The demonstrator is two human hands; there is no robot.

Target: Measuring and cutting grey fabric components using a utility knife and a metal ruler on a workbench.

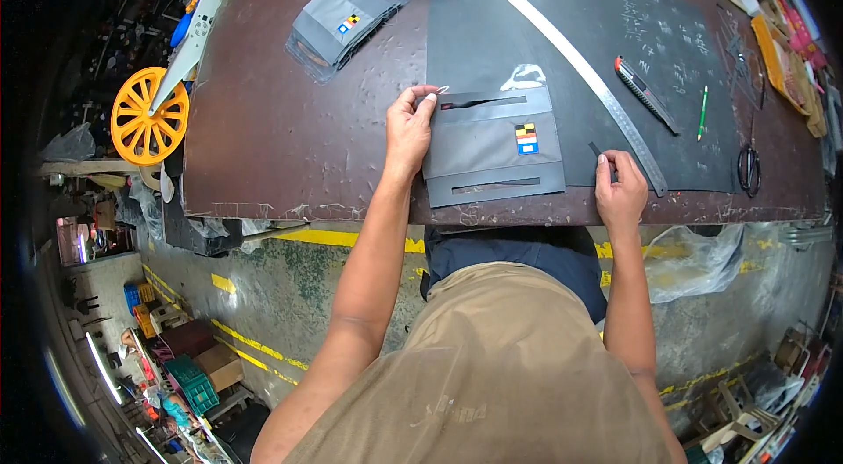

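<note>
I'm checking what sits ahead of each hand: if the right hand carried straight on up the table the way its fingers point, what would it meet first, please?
The right hand, pinching a small dark strip, points away from the person. The long metal ruler lies diagonally just beyond the fingertips, so it would probably come first, before the utility knife.

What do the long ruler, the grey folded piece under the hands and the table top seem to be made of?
The ruler looks like bare metal: thin, pale, dully shining. The grey piece looks like matte fabric or thin sheet, with cut slots and a small coloured label; which one is unclear. The table top seems brown board, scratched and worn at its edge.
</note>
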